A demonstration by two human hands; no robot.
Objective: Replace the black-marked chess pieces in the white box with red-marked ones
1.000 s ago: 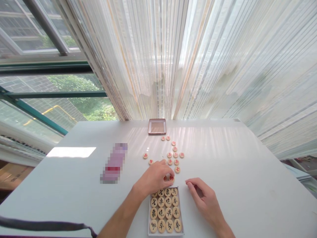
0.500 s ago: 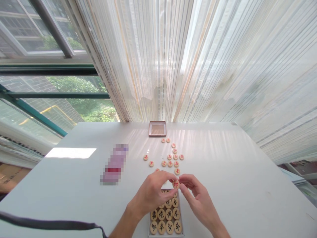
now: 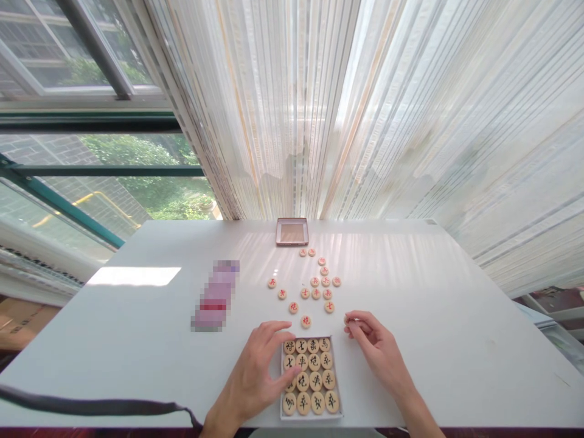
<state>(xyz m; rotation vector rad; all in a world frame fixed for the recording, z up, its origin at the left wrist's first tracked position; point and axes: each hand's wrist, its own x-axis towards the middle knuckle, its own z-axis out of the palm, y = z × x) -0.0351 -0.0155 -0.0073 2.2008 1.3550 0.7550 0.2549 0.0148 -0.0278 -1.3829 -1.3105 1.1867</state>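
Observation:
My left hand (image 3: pixel 262 368) is open, thumb and fingers apart, over the left side of a shallow box (image 3: pixel 335 412). Black-lettered Chinese chess pieces (image 3: pixel 316 381) fill that box in rows, face up; the hand covers part of the left column. To the right of the box, my right hand (image 3: pixel 376 347) pinches one chess piece (image 3: pixel 347 320) at its fingertips, mostly hidden by the fingers. Loose red-lettered chess pieces (image 3: pixel 316 294) are scattered on the table beyond the box, the closest being a red piece (image 3: pixel 306 322) just past its far edge.
A box lid (image 3: pixel 292 232) lies inside up at the far edge of the white table (image 3: pixel 447 340). A blurred purple item (image 3: pixel 215 296) is on the left. A dark strap (image 3: pixel 100 406) crosses the lower left. Striped curtains (image 3: pixel 292 109) hang behind the table.
My hands have moved apart. The red-lettered piece that was between them has gone right with my right hand, while my left hand has opened and come down over the box.

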